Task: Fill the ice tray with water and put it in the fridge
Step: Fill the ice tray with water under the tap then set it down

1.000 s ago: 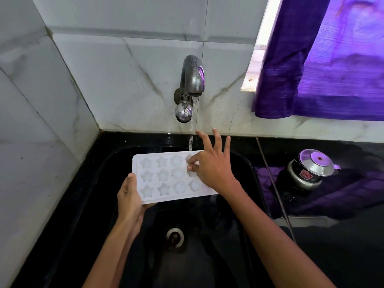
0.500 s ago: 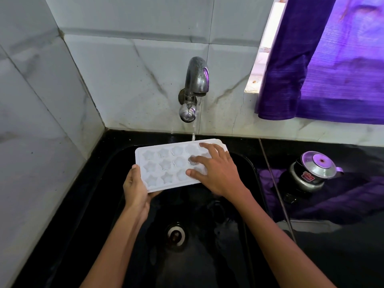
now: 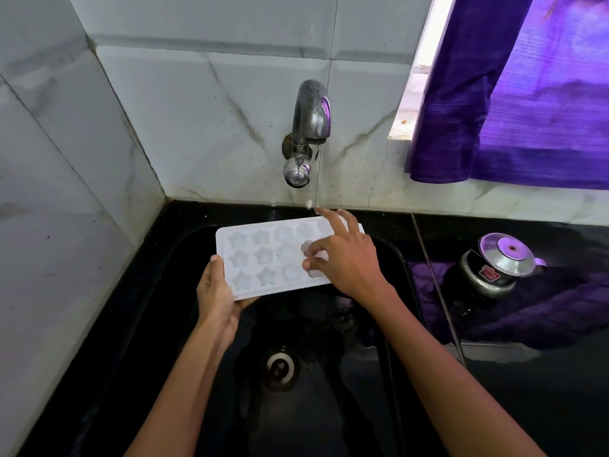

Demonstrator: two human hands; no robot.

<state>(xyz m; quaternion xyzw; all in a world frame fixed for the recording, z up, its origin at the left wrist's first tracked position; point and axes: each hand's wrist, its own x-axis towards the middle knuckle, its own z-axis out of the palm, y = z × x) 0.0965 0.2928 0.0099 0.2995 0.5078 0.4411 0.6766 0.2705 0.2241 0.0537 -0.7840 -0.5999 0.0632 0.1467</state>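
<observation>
Ice tray [image 3: 263,258] in left hand [image 3: 217,291] grip

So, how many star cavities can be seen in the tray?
6, in the tray's two left columns, three rows each; the round ones lie right of them, and the right hand may hide more.

We get one view only, head-worn, wide-angle. We look forward and steeply down into the black sink [image 3: 329,407] from close above, facing the tiled wall and tap [image 3: 308,127]; both forearms enter from the bottom edge.
</observation>
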